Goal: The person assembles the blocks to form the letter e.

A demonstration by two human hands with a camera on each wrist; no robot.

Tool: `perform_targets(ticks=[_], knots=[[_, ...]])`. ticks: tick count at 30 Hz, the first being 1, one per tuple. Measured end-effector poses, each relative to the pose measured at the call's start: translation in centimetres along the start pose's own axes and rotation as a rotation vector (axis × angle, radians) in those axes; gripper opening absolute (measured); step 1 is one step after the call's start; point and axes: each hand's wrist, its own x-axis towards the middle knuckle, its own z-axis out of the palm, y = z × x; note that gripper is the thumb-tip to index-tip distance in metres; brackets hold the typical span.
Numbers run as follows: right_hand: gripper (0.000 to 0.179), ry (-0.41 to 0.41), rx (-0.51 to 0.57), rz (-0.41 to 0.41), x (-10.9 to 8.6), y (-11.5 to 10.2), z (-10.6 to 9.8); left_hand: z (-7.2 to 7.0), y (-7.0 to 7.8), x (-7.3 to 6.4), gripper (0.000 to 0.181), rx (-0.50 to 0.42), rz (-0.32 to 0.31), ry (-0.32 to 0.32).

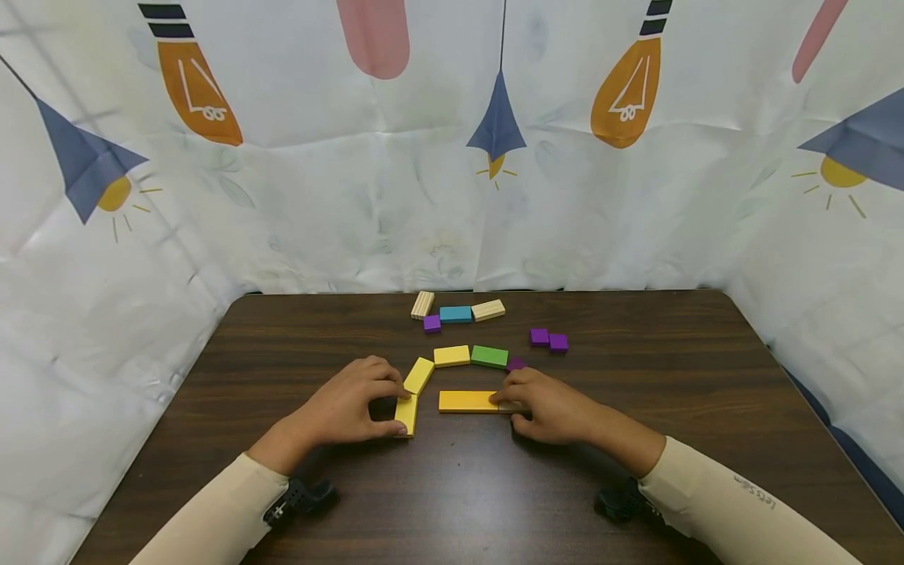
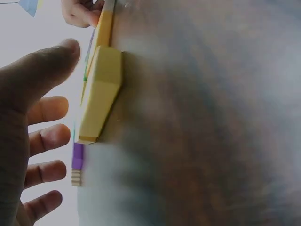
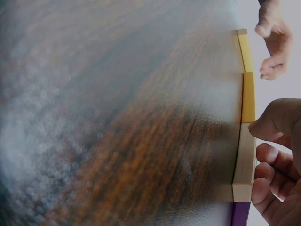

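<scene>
In the head view, several yellow blocks, a green block [image 1: 490,357] and a purple block [image 1: 516,364] form a curved row. My left hand [image 1: 356,402] reaches around the row's near left yellow block [image 1: 406,416]; in the left wrist view its thumb and spread fingers stand apart from that block [image 2: 99,89]. Inside the curve, an orange-yellow block [image 1: 468,402] lies end to end with a plain wooden block [image 1: 513,407]. My right hand [image 1: 554,406] grips the wooden block, its thumb [image 3: 273,123] at the joint with the orange-yellow one and its other fingertips curled along the top.
Farther back lie a blue block [image 1: 455,315], two plain wooden blocks [image 1: 488,310] and a small purple block [image 1: 432,323]. Two more purple blocks [image 1: 548,340] sit to their right. The dark wooden table [image 1: 480,502] ends at a printed cloth backdrop [image 1: 395,212].
</scene>
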Motion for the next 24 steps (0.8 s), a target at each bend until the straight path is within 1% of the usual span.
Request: perform_targets(ticks=[4,7,12,17,21,24], knots=[[0.038,0.006,-0.002,-0.007,-0.1,0.1,0.0,-0.7,-0.5,1.0,0.044,0.01,0.001,0.028],[0.038,0.006,-0.002,-0.006,-0.1,0.1,-0.1,-1.2,-1.1,2.1,0.048,0.016,-0.031,0.038],[0.038,0.004,0.003,0.001,-0.1,0.1,-0.1,-1.8,-2.1,3.7,0.059,-0.005,-0.115,0.012],[0.038,0.003,0.001,0.001,0.0,0.0,0.0,-1.9,-3.3,4.9,0.059,0.009,-0.176,-0.02],[0.038,0.002,0.0,0.003,0.1,-0.1,-0.1,-1.8,-4.3,6.0,0.056,0.013,-0.195,-0.026],[0.038,0.002,-0.002,0.005,0.0,0.0,-0.1,-1.7,-4.8,6.8,0.054,0.01,-0.195,-0.027]])
